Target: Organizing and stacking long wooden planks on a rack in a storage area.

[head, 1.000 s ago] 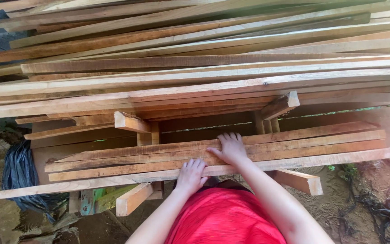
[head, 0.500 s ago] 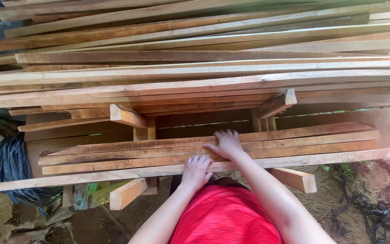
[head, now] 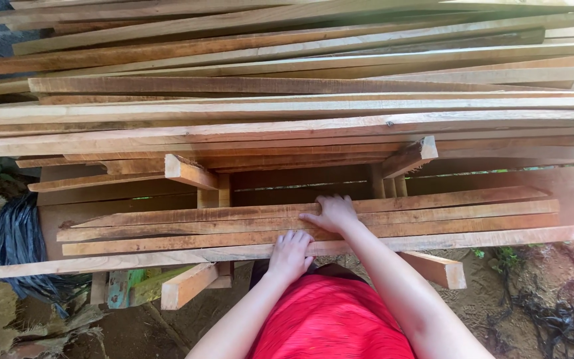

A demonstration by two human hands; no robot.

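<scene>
Several long thin wooden slats [head: 167, 229] lie side by side across a low rack in front of me. My left hand [head: 289, 254] rests palm down on the nearest slat [head: 101, 262], fingers together. My right hand [head: 333, 213] lies a little farther out, its fingers curled over the far edge of the slat bundle. Neither hand has lifted anything. My red top [head: 330, 319] fills the bottom centre.
A tall stack of long planks [head: 287, 100] fills the upper half. Short cross beams [head: 187, 173] [head: 437, 268] stick out under the slats. A black plastic sack [head: 18, 249] lies at the left on dirt ground, roots and debris at the right.
My right hand's fingers have curled over the far edge of the slats instead of lying flat. The view has shifted slightly; the slats have barely moved.
</scene>
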